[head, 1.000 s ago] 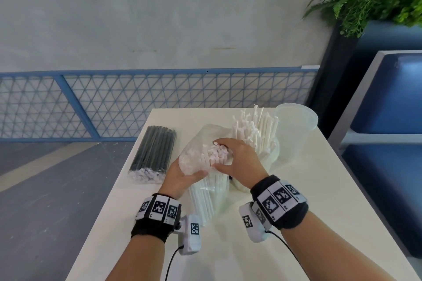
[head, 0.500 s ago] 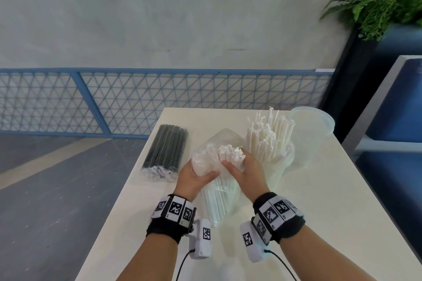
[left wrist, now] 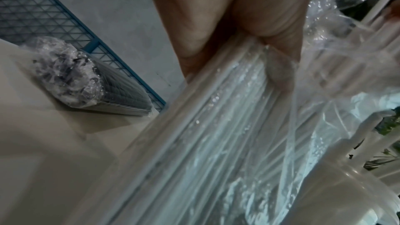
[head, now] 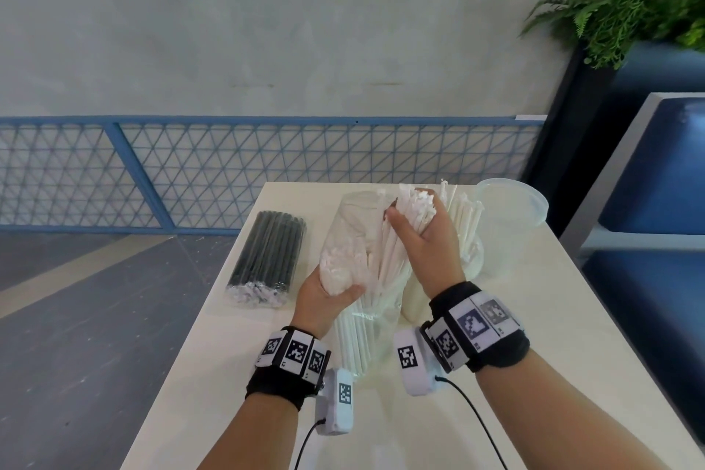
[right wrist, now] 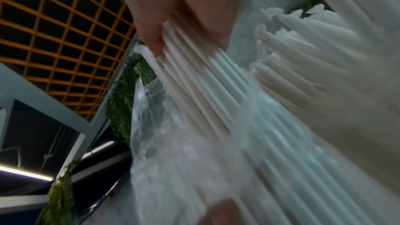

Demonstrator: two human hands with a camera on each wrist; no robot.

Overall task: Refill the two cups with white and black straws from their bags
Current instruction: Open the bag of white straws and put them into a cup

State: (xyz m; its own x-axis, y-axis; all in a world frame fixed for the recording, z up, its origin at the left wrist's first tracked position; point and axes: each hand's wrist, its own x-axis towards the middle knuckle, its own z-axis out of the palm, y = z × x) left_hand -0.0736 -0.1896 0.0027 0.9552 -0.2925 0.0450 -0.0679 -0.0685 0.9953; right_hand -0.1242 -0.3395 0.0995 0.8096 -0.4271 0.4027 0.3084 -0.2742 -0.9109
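Observation:
My left hand [head: 328,298] grips the clear bag of white straws [head: 353,240] around its middle, holding it slanted above the table; my fingers [left wrist: 279,73] press into the plastic. My right hand [head: 423,237] grips a bunch of white straws [head: 414,202] drawn partway out of the bag's open top; the fingers [right wrist: 151,40] curl round them. Behind my right hand stands a clear cup [head: 471,259] with several white straws [head: 463,217] upright in it. An empty clear cup [head: 511,210] stands at the far right. The sealed bag of black straws [head: 267,256] lies on the left.
The white table [head: 534,355] ends in a left edge close to the black straw bag. A blue mesh railing [head: 190,172] runs behind it, a blue bench [head: 656,202] stands on the right, and a green plant [head: 629,0] hangs at the top right.
My right hand has risen and pulled a bunch of white straws up out of the bag. My left hand still holds the bag, which now stands more upright.

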